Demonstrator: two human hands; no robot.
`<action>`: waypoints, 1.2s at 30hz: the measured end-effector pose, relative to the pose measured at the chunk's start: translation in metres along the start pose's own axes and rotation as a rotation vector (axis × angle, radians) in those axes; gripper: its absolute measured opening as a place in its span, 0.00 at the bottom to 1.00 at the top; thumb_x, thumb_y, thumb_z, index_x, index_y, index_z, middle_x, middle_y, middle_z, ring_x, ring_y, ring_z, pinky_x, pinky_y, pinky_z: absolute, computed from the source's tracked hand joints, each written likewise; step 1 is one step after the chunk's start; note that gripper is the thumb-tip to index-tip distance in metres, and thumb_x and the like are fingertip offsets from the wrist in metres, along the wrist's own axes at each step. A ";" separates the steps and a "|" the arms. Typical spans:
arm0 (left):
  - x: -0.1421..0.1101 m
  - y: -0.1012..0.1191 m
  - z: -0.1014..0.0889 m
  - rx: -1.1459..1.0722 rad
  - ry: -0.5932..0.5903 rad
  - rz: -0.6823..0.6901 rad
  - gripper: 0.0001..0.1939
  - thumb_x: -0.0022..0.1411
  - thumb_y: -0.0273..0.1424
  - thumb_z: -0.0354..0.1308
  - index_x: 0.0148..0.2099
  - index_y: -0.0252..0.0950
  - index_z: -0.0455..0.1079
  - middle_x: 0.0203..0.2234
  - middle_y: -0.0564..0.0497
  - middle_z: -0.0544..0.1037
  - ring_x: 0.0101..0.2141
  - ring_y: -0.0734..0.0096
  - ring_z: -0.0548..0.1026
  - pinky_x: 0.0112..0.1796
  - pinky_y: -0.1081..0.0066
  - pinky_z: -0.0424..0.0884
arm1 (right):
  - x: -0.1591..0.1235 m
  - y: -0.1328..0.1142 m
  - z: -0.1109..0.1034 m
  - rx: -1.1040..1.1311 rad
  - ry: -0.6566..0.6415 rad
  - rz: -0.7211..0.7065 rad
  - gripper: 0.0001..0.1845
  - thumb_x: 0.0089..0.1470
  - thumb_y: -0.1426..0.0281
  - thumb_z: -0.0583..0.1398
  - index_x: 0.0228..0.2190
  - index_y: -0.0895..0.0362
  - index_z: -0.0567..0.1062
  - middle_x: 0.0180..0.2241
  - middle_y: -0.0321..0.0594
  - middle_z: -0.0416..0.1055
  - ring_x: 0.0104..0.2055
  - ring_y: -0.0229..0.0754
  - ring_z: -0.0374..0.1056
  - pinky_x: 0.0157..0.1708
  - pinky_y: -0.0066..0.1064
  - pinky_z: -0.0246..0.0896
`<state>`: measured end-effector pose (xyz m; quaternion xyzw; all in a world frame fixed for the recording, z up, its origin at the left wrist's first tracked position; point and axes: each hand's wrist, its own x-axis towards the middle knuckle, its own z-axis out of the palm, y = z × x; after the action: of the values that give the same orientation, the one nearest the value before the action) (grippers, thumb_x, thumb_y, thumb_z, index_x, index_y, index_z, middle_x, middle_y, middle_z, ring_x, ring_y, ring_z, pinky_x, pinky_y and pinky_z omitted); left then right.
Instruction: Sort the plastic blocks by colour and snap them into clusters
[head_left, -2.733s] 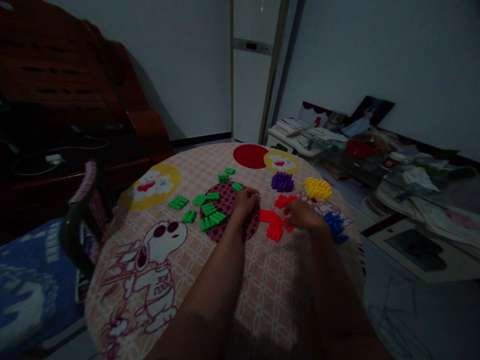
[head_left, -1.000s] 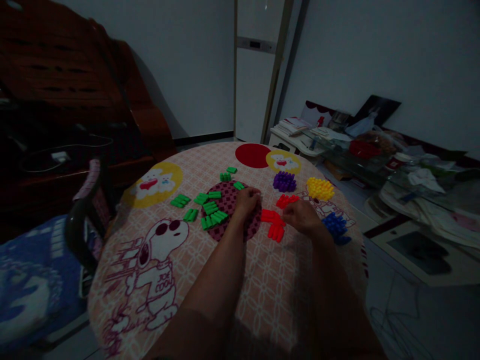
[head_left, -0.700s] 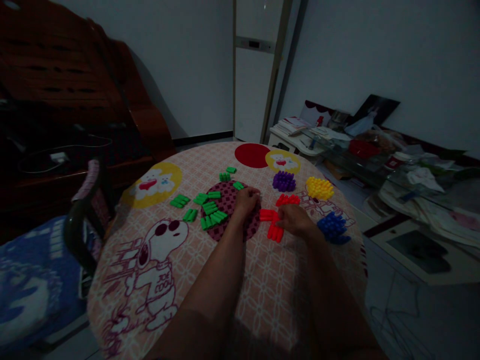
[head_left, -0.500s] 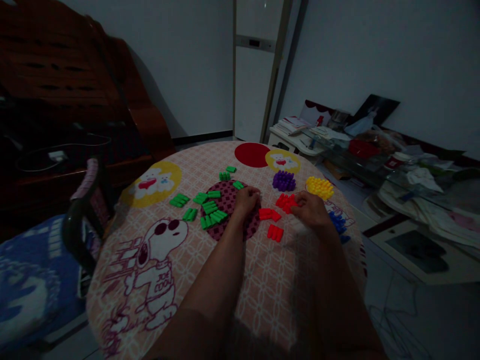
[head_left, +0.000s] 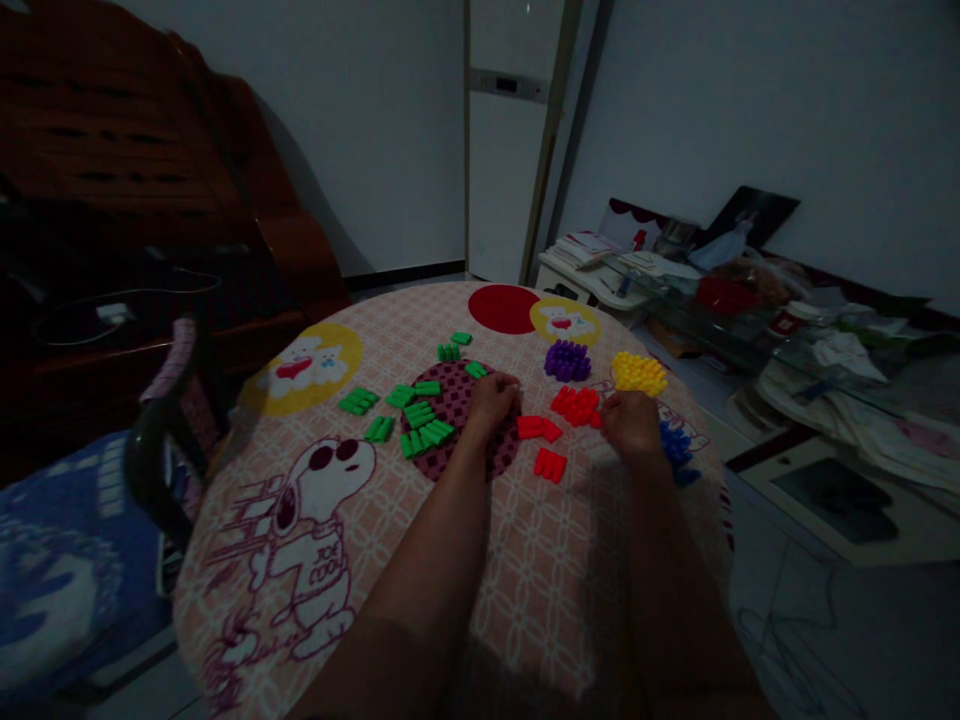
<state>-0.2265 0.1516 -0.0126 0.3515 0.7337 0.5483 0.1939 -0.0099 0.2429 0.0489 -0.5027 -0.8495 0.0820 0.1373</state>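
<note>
My left hand point(head_left: 493, 402) rests on the tablecloth with its fingers curled together; what they hold, if anything, is hidden. To its left lie several green ribbed plastic pieces point(head_left: 420, 414), scattered singly and in small clusters. My right hand point(head_left: 631, 425) is closed, fingers turned down, and I cannot make out anything in them. Beside its fingertips sits a cluster of red plastic pieces point(head_left: 575, 406), with more red pieces point(head_left: 550, 465) nearer me. Yellow pieces point(head_left: 639, 373) stand grouped just beyond that hand, and blue pieces point(head_left: 676, 443) are at its right. A purple group point(head_left: 568, 361) stands farther back.
The round table wears a patterned cloth point(head_left: 525, 590) with cartoon prints. A chair point(head_left: 154, 440) stands close on the left, before a wooden bench point(head_left: 277, 230). On the right, a low glass-topped cabinet point(head_left: 675, 300) carries papers, bags and a cup.
My right hand has drawn a little to the right, away from the red cluster, and its fingers look more curled. The left hand stays where it was.
</note>
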 end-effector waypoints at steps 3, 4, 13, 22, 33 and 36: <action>0.000 -0.001 0.000 -0.001 -0.001 0.012 0.08 0.56 0.23 0.58 0.36 0.32 0.79 0.31 0.47 0.82 0.32 0.67 0.78 0.40 0.68 0.73 | 0.001 -0.005 0.005 -0.043 0.019 -0.005 0.15 0.54 0.73 0.56 0.31 0.60 0.83 0.29 0.53 0.79 0.38 0.51 0.75 0.41 0.35 0.64; 0.001 -0.001 0.000 -0.008 -0.003 0.010 0.08 0.56 0.23 0.58 0.36 0.31 0.79 0.31 0.47 0.82 0.32 0.67 0.78 0.40 0.68 0.73 | 0.000 -0.006 0.006 -0.043 0.023 -0.005 0.15 0.54 0.73 0.56 0.31 0.61 0.83 0.30 0.53 0.79 0.39 0.52 0.75 0.42 0.35 0.64; 0.004 -0.010 0.005 -0.059 -0.003 -0.007 0.09 0.56 0.23 0.57 0.36 0.32 0.78 0.28 0.49 0.80 0.29 0.71 0.76 0.38 0.70 0.73 | -0.006 -0.014 -0.010 -0.027 0.090 -0.005 0.19 0.59 0.72 0.52 0.36 0.63 0.83 0.36 0.56 0.79 0.39 0.50 0.74 0.41 0.34 0.61; 0.005 -0.009 0.003 -0.030 -0.001 0.054 0.09 0.56 0.22 0.56 0.36 0.32 0.78 0.30 0.48 0.81 0.32 0.69 0.77 0.41 0.69 0.73 | -0.029 -0.065 0.029 0.038 -0.131 -0.537 0.16 0.60 0.70 0.59 0.50 0.60 0.76 0.46 0.52 0.75 0.48 0.48 0.71 0.48 0.36 0.61; 0.001 -0.006 0.002 -0.047 -0.006 0.040 0.09 0.56 0.23 0.56 0.36 0.32 0.78 0.29 0.48 0.81 0.30 0.69 0.77 0.37 0.70 0.72 | -0.028 -0.065 0.023 0.163 -0.157 -0.474 0.16 0.53 0.68 0.66 0.45 0.55 0.76 0.42 0.43 0.76 0.44 0.45 0.71 0.44 0.33 0.61; -0.001 -0.002 0.000 -0.025 -0.006 0.028 0.09 0.56 0.23 0.56 0.36 0.32 0.78 0.29 0.49 0.81 0.30 0.69 0.76 0.36 0.70 0.72 | -0.020 -0.049 0.019 0.218 -0.157 -0.376 0.14 0.50 0.66 0.67 0.40 0.55 0.77 0.36 0.39 0.76 0.37 0.43 0.70 0.38 0.32 0.60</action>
<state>-0.2265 0.1512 -0.0147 0.3608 0.7213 0.5589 0.1929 -0.0473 0.2015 0.0412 -0.3096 -0.9225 0.1853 0.1371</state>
